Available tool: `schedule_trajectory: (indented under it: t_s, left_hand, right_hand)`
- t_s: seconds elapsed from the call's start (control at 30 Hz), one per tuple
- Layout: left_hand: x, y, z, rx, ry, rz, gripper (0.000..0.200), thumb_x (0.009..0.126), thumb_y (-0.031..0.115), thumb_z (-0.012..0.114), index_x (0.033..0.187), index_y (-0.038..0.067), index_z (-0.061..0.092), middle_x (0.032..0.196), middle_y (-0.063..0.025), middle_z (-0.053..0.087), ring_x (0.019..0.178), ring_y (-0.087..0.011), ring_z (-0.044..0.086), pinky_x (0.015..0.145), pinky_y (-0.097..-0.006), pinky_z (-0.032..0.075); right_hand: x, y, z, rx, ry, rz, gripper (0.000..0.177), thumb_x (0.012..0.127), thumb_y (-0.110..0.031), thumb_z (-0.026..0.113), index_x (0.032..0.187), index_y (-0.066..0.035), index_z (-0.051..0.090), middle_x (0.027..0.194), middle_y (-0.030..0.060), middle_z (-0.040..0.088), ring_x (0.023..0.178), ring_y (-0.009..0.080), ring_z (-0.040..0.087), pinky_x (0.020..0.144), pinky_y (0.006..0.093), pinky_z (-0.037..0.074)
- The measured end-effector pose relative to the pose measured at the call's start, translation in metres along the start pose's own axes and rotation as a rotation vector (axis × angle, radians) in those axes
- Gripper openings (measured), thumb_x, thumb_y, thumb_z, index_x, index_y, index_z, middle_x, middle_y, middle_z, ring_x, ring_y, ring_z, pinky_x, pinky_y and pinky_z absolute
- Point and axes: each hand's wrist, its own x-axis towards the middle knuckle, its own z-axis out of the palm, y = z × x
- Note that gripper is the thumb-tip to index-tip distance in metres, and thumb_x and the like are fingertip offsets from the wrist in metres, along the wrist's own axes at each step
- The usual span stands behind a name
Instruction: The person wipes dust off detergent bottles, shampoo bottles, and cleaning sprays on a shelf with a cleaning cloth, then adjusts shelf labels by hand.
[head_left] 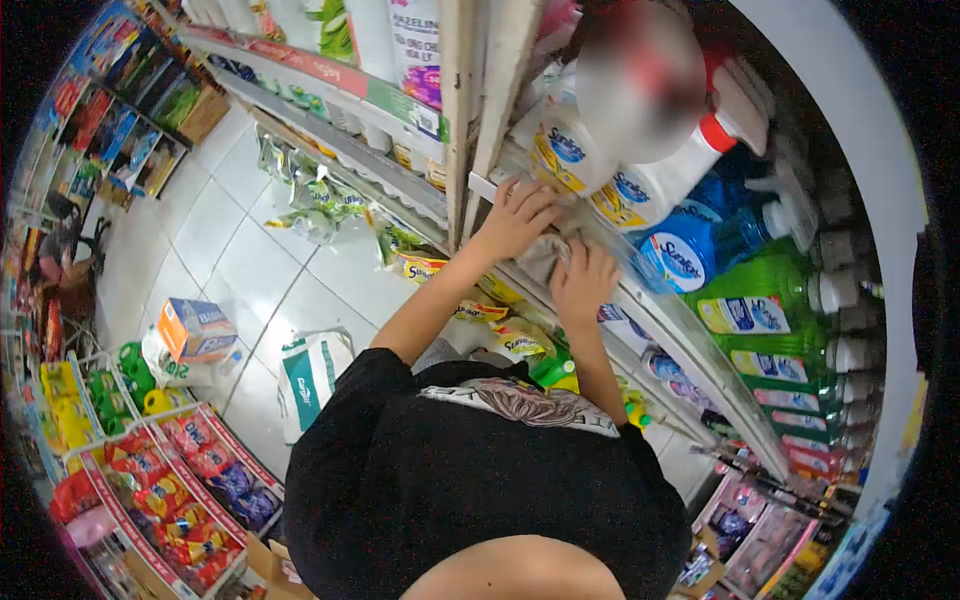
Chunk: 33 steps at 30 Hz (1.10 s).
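A grey-beige cloth (543, 262) lies bunched on the shelf board, between my hands. My right hand (585, 283) presses on it with bent fingers. Flat on the shelf's front part, my left hand (515, 218) has its fingers spread, close to the cloth and to a white Sunlight bottle (562, 152). Another white Sunlight bottle (635, 195) with a red cap stands beside that one. Farther right come a blue Sunlight bottle (678, 258) and a row of green bottles (745, 312). What lies under my palms is hidden.
A shelf upright (462, 130) rises left of my hands. Yellow Sunlight pouches (520, 337) fill the lower level. On the tiled floor are more pouches (320, 195), a white-green bag (312, 380) and an orange-blue box (197, 330). Racks of packets (175, 490) stand lower left.
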Motion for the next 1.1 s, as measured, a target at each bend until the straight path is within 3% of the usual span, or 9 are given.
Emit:
schedule_trajectory:
  t_s: [0.07, 0.13, 0.27, 0.33, 0.43, 0.53, 0.83, 1.03, 1.1]
  left_hand:
    - [-0.011, -0.006, -0.023, -0.075, 0.033, -0.102, 0.024, 0.053, 0.008, 0.053, 0.076, 0.014, 0.051, 0.079, -0.0026, 0.046, 0.089, -0.0222, 0.044, 0.076, -0.0406, 0.029]
    - [-0.024, -0.025, -0.050, -0.075, 0.092, -0.281, 0.022, 0.053, 0.006, 0.055, 0.073, 0.012, 0.049, 0.077, -0.0040, 0.046, 0.085, -0.0235, 0.044, 0.073, -0.0406, 0.029]
    - [-0.029, -0.100, -0.099, 0.065, 0.299, -0.625, 0.012, 0.063, 0.005, 0.053, 0.073, 0.005, 0.048, 0.077, -0.0076, 0.048, 0.078, -0.0240, 0.045, 0.069, -0.0334, 0.033]
    - [-0.035, -0.153, -0.110, -0.225, 0.374, -1.013, 0.012, 0.069, 0.009, 0.053, 0.076, 0.001, 0.047, 0.075, -0.0074, 0.049, 0.072, -0.0178, 0.047, 0.063, -0.0263, 0.035]
    - [-0.043, -0.223, -0.118, -0.229, 0.263, -1.029, 0.012, 0.073, 0.011, 0.052, 0.078, 0.001, 0.048, 0.074, -0.0026, 0.048, 0.068, -0.0079, 0.044, 0.061, -0.0212, 0.036]
    - [-0.041, -0.261, -0.111, -0.295, 0.301, -0.922, 0.013, 0.071, 0.009, 0.052, 0.079, 0.000, 0.047, 0.069, -0.0042, 0.049, 0.063, -0.0117, 0.047, 0.056, -0.0232, 0.037]
    - [-0.035, -0.263, -0.122, -0.503, 0.299, -0.980, 0.017, 0.069, 0.005, 0.054, 0.084, 0.005, 0.046, 0.068, 0.0001, 0.047, 0.065, -0.0078, 0.046, 0.052, -0.0201, 0.034]
    - [-0.042, -0.272, -0.124, -0.518, 0.231, -0.927, 0.014, 0.068, 0.005, 0.055, 0.079, 0.005, 0.048, 0.068, -0.0018, 0.046, 0.064, -0.0117, 0.045, 0.056, -0.0230, 0.034]
    - [-0.043, -0.275, -0.122, -0.540, 0.205, -0.902, 0.013, 0.067, 0.005, 0.055, 0.078, 0.005, 0.048, 0.069, -0.0029, 0.046, 0.065, -0.0139, 0.044, 0.058, -0.0243, 0.034]
  right_hand:
    - [-0.007, 0.008, -0.007, -0.003, 0.043, 0.000, 0.029, 0.058, -0.017, 0.054, 0.087, -0.011, 0.051, 0.086, 0.0069, 0.045, 0.078, 0.0256, 0.042, 0.066, 0.0387, 0.030]
    - [-0.010, 0.015, -0.013, -0.098, 0.053, 0.103, 0.024, 0.066, -0.022, 0.052, 0.086, -0.008, 0.052, 0.086, 0.0107, 0.045, 0.079, 0.0284, 0.041, 0.067, 0.0381, 0.029]
    - [-0.008, 0.013, -0.009, -0.122, 0.147, 0.151, 0.019, 0.063, -0.019, 0.054, 0.080, -0.010, 0.055, 0.086, 0.0102, 0.045, 0.078, 0.0267, 0.041, 0.068, 0.0371, 0.029]
    - [-0.007, 0.008, -0.005, -0.136, 0.176, 0.187, 0.018, 0.065, -0.020, 0.054, 0.079, -0.008, 0.055, 0.085, 0.0104, 0.046, 0.078, 0.0266, 0.041, 0.068, 0.0369, 0.028]
    - [0.001, -0.010, 0.004, -0.095, 0.170, 0.217, 0.019, 0.065, -0.019, 0.054, 0.079, -0.005, 0.055, 0.083, 0.0105, 0.046, 0.077, 0.0268, 0.040, 0.069, 0.0366, 0.027]
    - [0.014, -0.031, 0.019, -0.125, 0.193, 0.293, 0.021, 0.067, -0.020, 0.053, 0.080, -0.003, 0.054, 0.084, 0.0112, 0.046, 0.078, 0.0271, 0.040, 0.069, 0.0367, 0.027]
    - [0.029, -0.059, 0.035, -0.256, 0.298, 0.480, 0.023, 0.071, -0.020, 0.051, 0.078, 0.002, 0.051, 0.086, 0.0139, 0.045, 0.079, 0.0296, 0.039, 0.067, 0.0382, 0.028]
    - [0.058, -0.124, 0.058, 0.064, 0.584, 0.467, 0.019, 0.070, -0.010, 0.050, 0.084, 0.001, 0.048, 0.087, 0.0151, 0.043, 0.083, 0.0286, 0.039, 0.074, 0.0375, 0.029]
    - [0.073, -0.152, 0.066, 0.066, 0.540, 0.407, 0.021, 0.068, -0.007, 0.051, 0.088, 0.001, 0.047, 0.087, 0.0144, 0.043, 0.085, 0.0275, 0.038, 0.078, 0.0367, 0.028]
